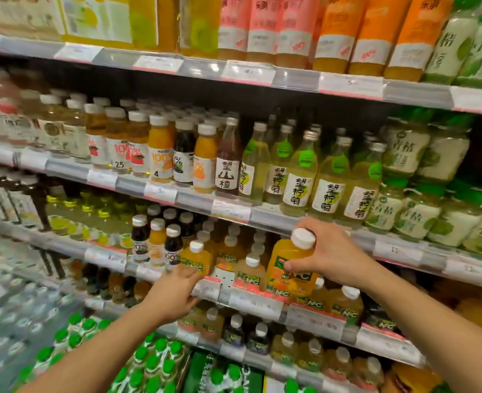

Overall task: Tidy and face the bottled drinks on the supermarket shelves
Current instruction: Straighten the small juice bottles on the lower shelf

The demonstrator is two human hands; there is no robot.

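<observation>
My right hand point(329, 252) grips an orange NFC juice bottle point(292, 263) with a white cap, held just in front of the third shelf. My left hand point(174, 292) reaches to a smaller orange NFC bottle point(195, 258) at the shelf front, its fingers touching the bottle's base at the shelf edge. Between them stands a paler NFC bottle point(251, 272) with more white-capped bottles behind. Dark and orange 100% juice bottles point(157, 242) stand to the left on the same shelf.
The shelf above carries glass lemon drinks point(299, 180) and 100% juices point(160, 154). Below are small NFC bottles point(344, 304) and a lower row point(234, 331). Green-capped bottle packs point(149, 361) sit at the bottom. Price-tag rails point(251, 303) line each shelf edge.
</observation>
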